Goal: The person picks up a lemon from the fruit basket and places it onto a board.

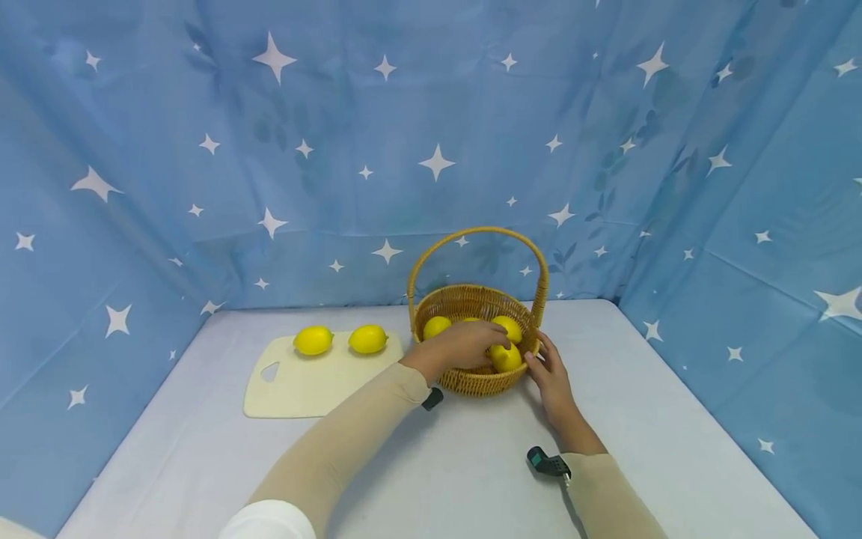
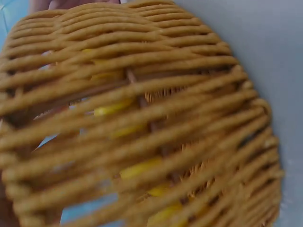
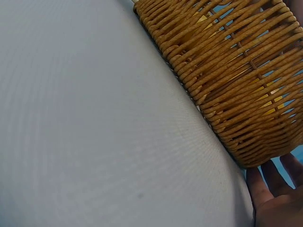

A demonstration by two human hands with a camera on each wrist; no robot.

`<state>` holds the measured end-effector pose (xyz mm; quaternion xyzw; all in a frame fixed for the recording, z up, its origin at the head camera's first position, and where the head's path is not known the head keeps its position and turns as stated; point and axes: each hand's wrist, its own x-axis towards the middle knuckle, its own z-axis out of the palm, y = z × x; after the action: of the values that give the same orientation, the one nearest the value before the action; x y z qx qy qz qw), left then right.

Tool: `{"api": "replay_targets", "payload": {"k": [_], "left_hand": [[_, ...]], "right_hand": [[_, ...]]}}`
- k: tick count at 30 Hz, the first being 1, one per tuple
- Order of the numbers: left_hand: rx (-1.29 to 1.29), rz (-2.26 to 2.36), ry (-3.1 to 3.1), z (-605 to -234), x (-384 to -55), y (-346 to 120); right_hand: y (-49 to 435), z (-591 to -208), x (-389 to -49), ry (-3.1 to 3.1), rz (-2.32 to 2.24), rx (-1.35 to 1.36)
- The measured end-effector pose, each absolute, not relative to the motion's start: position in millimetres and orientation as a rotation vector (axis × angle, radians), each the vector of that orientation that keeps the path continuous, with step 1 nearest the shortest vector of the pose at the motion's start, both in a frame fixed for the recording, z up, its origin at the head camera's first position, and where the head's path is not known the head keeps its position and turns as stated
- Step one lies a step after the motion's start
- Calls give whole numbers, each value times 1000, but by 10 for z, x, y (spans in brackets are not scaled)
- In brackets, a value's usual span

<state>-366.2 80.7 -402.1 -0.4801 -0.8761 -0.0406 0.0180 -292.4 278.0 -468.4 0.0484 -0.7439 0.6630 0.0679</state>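
Observation:
A woven wicker basket (image 1: 480, 384) with a tall arched handle stands on the table and holds several yellow lemons (image 1: 438, 326). My left hand (image 1: 465, 346) reaches down into it, fingers bent over a lemon (image 1: 506, 359) at the front right; the thumb is hidden. Close wickerwork (image 2: 142, 109) fills the left wrist view, with bits of yellow showing through the gaps. At the basket's right side my right hand (image 1: 555, 382) holds the rim, thumb and fingers against the weave. The right wrist view shows its fingertips touching the outer wall (image 3: 236, 85).
Left of the basket lies a cream cutting board (image 1: 289, 389) with a handle slot. Two lemons, one at the left (image 1: 313, 340) and one at the right (image 1: 367, 339), rest on its back part. Blue star-patterned curtains (image 1: 377, 135) enclose the white table (image 1: 471, 479).

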Motion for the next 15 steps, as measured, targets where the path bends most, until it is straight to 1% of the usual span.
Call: {"api": "replay_targets", "payload": {"k": [4, 15], "left_hand": [[-1500, -71, -2752, -4046, -3676, 860], [-1518, -102, -2756, -4192, -3715, 968]], "right_hand": [[2772, -4710, -2942, -2216, 2022, 152], [2803, -4727, -2920, -2222, 1995, 190]]}}
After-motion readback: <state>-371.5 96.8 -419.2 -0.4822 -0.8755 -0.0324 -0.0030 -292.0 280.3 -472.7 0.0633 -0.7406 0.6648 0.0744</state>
